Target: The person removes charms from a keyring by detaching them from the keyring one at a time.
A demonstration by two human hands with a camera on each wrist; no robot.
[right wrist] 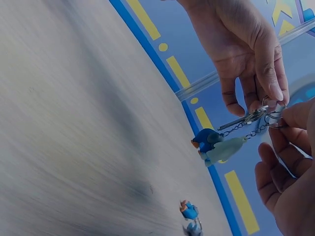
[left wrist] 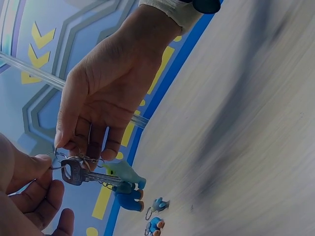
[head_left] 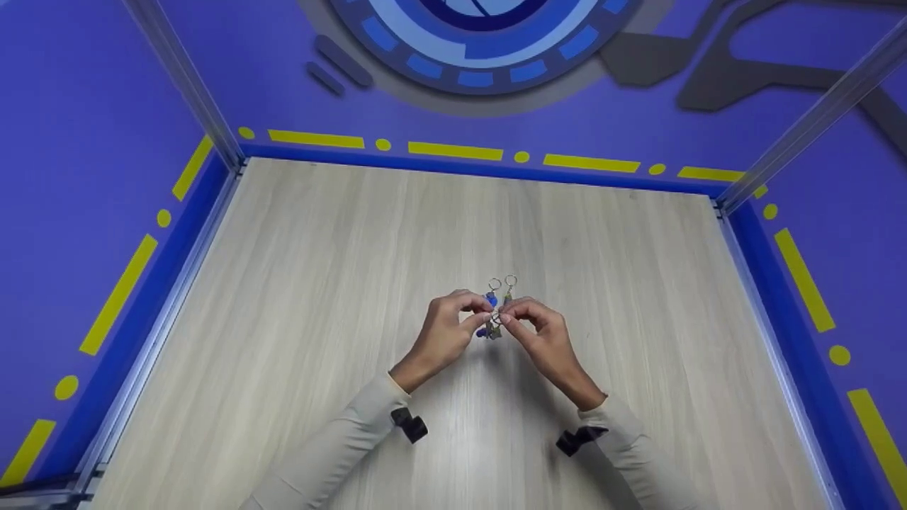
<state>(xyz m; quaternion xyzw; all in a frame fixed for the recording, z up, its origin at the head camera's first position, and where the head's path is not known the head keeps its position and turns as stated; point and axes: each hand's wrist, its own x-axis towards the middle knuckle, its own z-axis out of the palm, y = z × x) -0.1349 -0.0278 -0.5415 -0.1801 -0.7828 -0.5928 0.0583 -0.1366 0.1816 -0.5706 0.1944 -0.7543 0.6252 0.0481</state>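
Observation:
Thumb and fingertips of my left hand pinch a thin metal key ring. Facing it, my right hand pinches the joined rings from the other side, and the fingertips of both hands nearly meet. A silver key hangs at the rings. Beside the key, on short chains, dangle a pale blue-green figure charm and a darker blue figure charm. All of these are held above the table. Which ring carries which piece is hard to tell, as fingertips cover part of them.
Two more keychains lie on the wooden table just beyond the hands: a blue figure and a greyish figure, each with a ring. Purple-blue panels with yellow marks stand around the table's back and sides.

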